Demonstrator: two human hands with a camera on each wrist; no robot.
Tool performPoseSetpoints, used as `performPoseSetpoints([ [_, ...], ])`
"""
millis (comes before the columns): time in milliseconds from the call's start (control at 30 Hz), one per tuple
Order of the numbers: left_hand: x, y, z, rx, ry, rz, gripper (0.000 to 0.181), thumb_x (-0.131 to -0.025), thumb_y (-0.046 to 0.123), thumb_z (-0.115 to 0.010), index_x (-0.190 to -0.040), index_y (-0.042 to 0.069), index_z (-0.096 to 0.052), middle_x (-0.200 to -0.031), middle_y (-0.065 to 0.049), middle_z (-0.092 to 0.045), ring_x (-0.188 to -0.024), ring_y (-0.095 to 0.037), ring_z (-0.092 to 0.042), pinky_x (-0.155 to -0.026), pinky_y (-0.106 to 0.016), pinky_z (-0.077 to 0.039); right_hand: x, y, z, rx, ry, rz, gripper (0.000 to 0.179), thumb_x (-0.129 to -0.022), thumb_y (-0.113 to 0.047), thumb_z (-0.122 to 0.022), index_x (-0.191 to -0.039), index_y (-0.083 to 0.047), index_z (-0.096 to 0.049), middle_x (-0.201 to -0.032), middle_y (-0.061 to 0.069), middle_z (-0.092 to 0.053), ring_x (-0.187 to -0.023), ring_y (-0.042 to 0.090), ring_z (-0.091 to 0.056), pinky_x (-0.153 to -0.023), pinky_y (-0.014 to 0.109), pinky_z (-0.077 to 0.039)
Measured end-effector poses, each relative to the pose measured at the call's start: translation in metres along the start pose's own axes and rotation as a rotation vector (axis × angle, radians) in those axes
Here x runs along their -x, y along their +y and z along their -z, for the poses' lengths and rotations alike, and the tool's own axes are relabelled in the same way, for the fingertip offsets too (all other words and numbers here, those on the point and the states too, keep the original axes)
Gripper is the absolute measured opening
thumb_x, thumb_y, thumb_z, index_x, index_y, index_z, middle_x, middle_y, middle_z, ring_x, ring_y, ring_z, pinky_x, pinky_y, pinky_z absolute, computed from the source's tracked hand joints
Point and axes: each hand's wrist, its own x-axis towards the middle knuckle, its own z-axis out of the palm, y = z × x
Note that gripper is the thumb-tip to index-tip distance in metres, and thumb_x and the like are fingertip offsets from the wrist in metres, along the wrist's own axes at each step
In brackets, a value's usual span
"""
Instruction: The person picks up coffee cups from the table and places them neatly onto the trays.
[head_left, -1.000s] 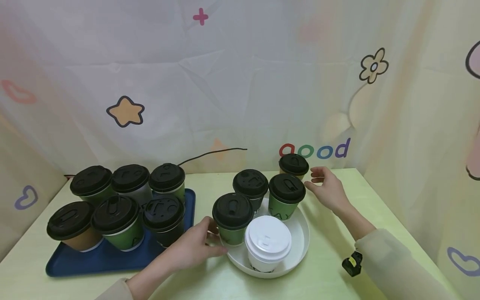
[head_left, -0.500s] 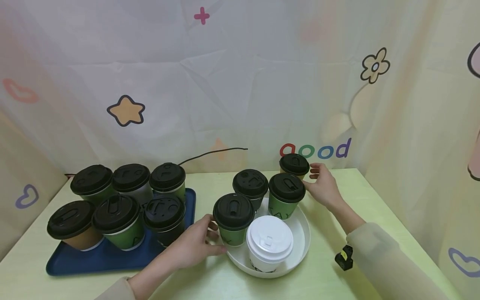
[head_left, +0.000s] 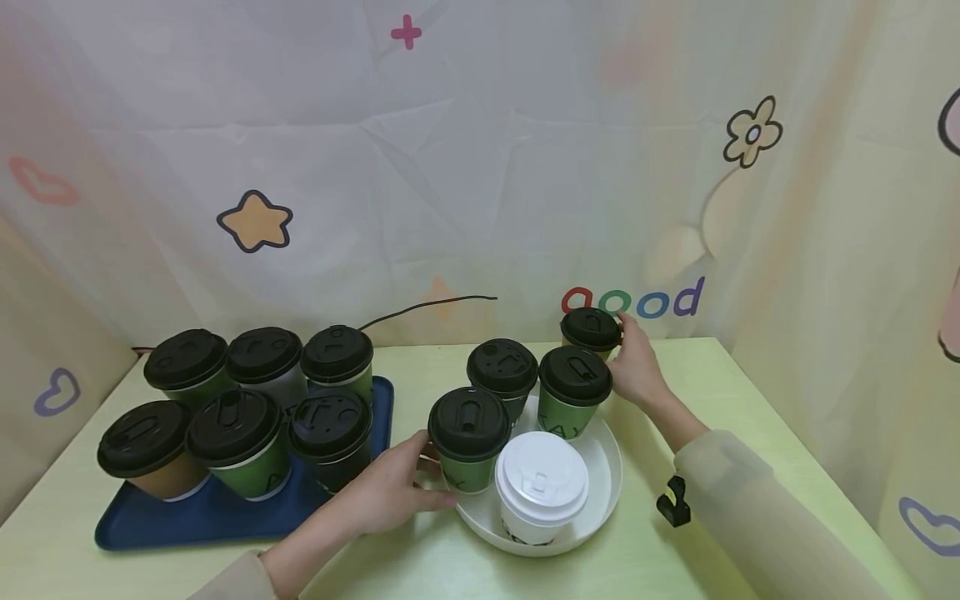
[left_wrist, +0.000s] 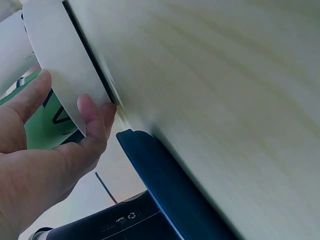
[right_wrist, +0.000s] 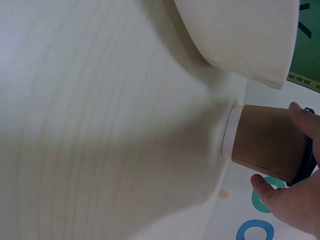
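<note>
A brown paper coffee cup with a black lid stands upright at the table's back edge. My right hand reaches round its right side, thumb in front and fingers behind. At the left edge of a round white plate, my left hand touches the rim with thumb and fingers spread. Just beside those fingers, a green cup with a black lid sits on the plate. The plate also bears a white-lidded cup, a dark cup and another green cup.
Left of the plate lies a blue tray with two rows of black-lidded cups, including a brown one. Its edge is close to my left hand. Behind the table hangs a printed curtain. Under my right sleeve is a small black device.
My right hand has moved left, and its fingers have come round the brown cup at the back. My left hand has stayed at the plate's rim, and the cups stand where they were.
</note>
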Motion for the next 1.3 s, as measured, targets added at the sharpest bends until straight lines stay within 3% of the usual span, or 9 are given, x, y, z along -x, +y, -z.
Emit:
performPoseSetpoints([
  [100,0.0,-0.001,0.0,0.0,-0.004,0.003,0.06,-0.085,0.014,-0.086,-0.133,0.001,-0.052,-0.123,-0.013,-0.061,-0.118,-0.037,-0.061,-0.093,-0.048,-0.054,-0.001,0.001,-0.002,0.03,0.006,0.033,0.091,-0.089,-0.014,-0.076,-0.157,0.01,-0.021,-0.151,0.038,-0.035,-0.141,0.053,-0.034,-0.115,0.064,-0.027],
  [300,0.0,0.0,0.0,-0.007,0.0,-0.003,0.059,-0.085,0.013,-0.086,-0.131,0.001,-0.053,-0.123,-0.013,-0.062,-0.118,-0.038,-0.061,-0.093,-0.049,-0.054,0.001,-0.002,-0.003,0.056,0.047,0.087,0.08,-0.088,-0.012,-0.076,-0.152,0.011,-0.034,-0.146,0.037,-0.043,-0.134,0.052,-0.042,-0.112,0.063,-0.034],
  [600,-0.001,0.0,0.001,0.002,-0.009,-0.007,0.059,-0.085,0.012,-0.086,-0.133,0.001,-0.052,-0.124,-0.014,-0.061,-0.119,-0.039,-0.061,-0.093,-0.05,-0.054,0.01,0.001,0.01,0.076,0.043,0.037,0.079,-0.09,-0.013,-0.077,-0.153,0.008,-0.034,-0.148,0.035,-0.043,-0.136,0.051,-0.041,-0.112,0.063,-0.033],
  [933,-0.002,-0.002,0.001,0.011,-0.018,-0.021,0.06,-0.086,0.011,-0.085,-0.135,0.001,-0.052,-0.129,-0.015,-0.061,-0.12,-0.04,-0.06,-0.094,-0.05,-0.054,0.031,0.005,0.03,0.088,0.031,0.019,0.086,-0.088,-0.022,-0.082,-0.153,0.007,-0.033,-0.149,0.035,-0.043,-0.136,0.051,-0.041,-0.108,0.065,-0.035],
  [1300,0.0,-0.002,0.001,0.021,-0.024,-0.022,0.061,-0.086,0.01,-0.085,-0.136,0.0,-0.052,-0.129,-0.016,-0.061,-0.12,-0.041,-0.06,-0.094,-0.052,-0.054,0.065,-0.002,0.054,0.117,-0.006,0.063,0.091,-0.085,-0.03,-0.087,-0.152,0.006,-0.035,-0.146,0.036,-0.044,-0.125,0.055,-0.051,-0.094,0.062,-0.049],
])
